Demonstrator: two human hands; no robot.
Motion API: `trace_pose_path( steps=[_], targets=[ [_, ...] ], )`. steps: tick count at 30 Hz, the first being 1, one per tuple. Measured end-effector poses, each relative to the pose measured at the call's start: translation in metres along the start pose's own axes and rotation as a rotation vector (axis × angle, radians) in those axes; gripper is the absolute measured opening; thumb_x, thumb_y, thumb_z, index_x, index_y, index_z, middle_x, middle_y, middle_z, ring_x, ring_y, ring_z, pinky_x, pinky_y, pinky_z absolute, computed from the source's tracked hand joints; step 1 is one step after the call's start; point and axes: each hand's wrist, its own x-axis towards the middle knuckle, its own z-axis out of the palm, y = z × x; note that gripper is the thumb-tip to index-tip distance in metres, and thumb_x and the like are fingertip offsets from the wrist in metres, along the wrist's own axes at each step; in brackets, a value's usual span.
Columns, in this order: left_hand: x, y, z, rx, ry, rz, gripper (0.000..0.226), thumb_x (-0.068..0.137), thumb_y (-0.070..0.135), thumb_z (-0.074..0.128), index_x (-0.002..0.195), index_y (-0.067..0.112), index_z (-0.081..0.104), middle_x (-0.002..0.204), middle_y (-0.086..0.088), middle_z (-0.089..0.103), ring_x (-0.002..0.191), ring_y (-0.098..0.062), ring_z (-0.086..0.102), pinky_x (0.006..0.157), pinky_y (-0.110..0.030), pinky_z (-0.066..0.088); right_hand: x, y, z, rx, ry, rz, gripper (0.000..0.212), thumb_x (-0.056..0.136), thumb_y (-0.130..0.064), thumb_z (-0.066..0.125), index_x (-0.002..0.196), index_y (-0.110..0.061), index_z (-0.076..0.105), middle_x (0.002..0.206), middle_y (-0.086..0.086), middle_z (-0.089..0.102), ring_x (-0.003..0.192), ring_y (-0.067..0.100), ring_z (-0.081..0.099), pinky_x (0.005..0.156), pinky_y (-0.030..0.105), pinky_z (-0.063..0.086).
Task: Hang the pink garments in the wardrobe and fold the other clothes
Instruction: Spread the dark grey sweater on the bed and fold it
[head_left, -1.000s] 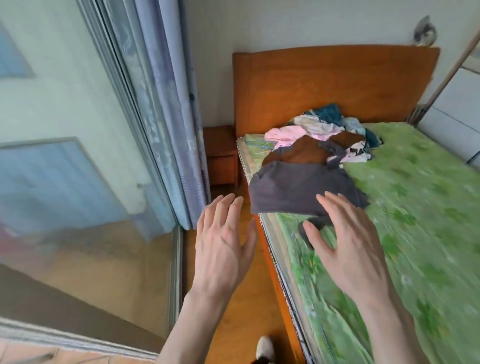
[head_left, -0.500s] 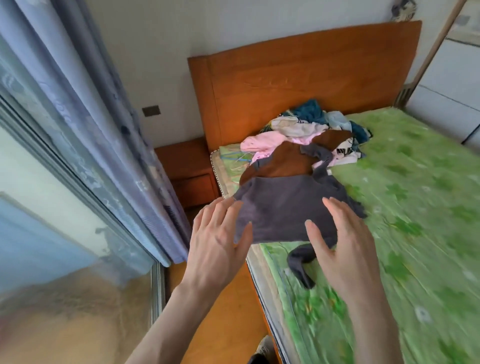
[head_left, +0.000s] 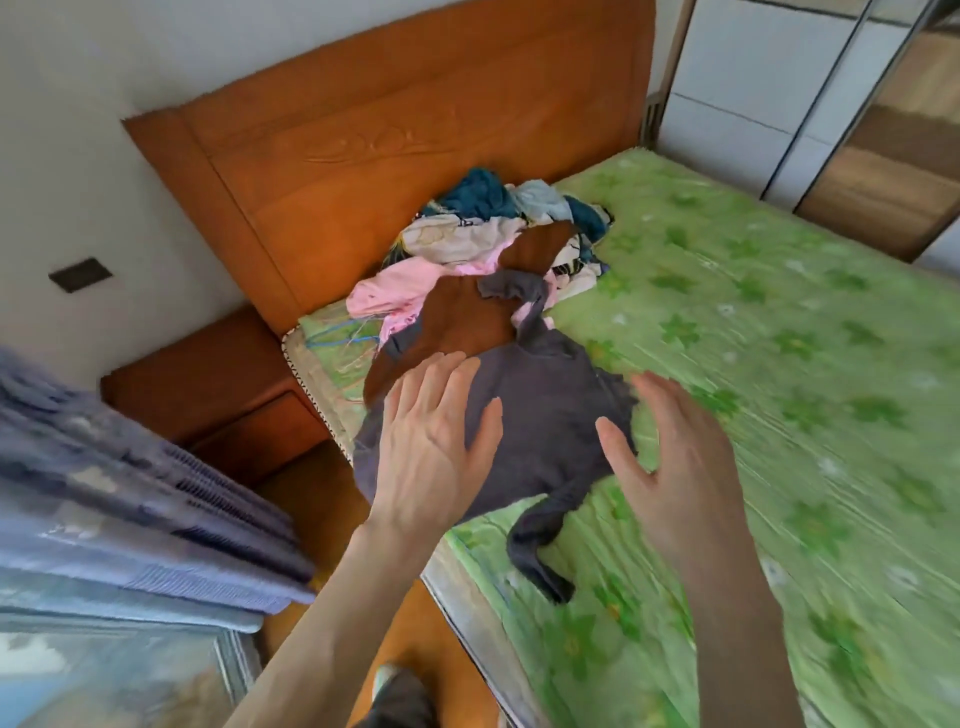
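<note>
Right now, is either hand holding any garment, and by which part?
Nothing is held: left hand and right hand are open-fingered above the grey garment.

A green bedsheet (head_left: 753, 322) printed with darker green flowers lies under a heap of clothes — a dark grey garment (head_left: 545, 415) in front, a rust-brown one (head_left: 467, 322) behind it, then pink (head_left: 395, 286), cream (head_left: 457, 239) and teal (head_left: 480, 195). The headboard (head_left: 363, 156) is orange-brown wood — the curtain (head_left: 130, 499) blue-grey.
</note>
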Motion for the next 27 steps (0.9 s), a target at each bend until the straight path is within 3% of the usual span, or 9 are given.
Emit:
trace_pose_path(
  steps=[9,20,27],
  targets=[
    [0.077,-0.031,0.099,-0.141,-0.119,0.082,0.041,0.102,0.034,0.056,0.135,0.010,0.063,0.135,-0.007,0.065,0.127,-0.029,0.058,0.103,-0.047,0.049,0.053,0.024,0.035,-0.029,0.095,0.245,0.059,0.099,-0.053,0.050,0.148,-0.020,0.053,0.153,-0.001,0.052,0.145,0.021,0.043,0.119,0.049,0.035],
    [0.224,-0.089,0.230,-0.253,-0.319,0.401,0.045,0.104,0.038,0.055,0.137,0.009,0.064,0.138,-0.010,0.065,0.132,-0.030,0.058,0.107,-0.050,0.049,0.143,0.033,0.114,-0.267,0.167,0.529,0.064,0.098,-0.056,0.048,0.147,-0.015,0.055,0.149,0.008,0.057,0.142,0.030,0.049,0.115,0.059,0.039],
    [0.264,-0.100,0.303,-0.297,-0.392,0.569,0.044,0.104,0.036,0.056,0.134,0.005,0.065,0.133,-0.013,0.067,0.127,-0.032,0.061,0.108,-0.050,0.048,0.179,0.061,0.172,-0.323,0.136,0.641,0.061,0.098,-0.054,0.048,0.143,-0.014,0.059,0.147,0.007,0.059,0.140,0.030,0.051,0.116,0.055,0.038]
  ],
)
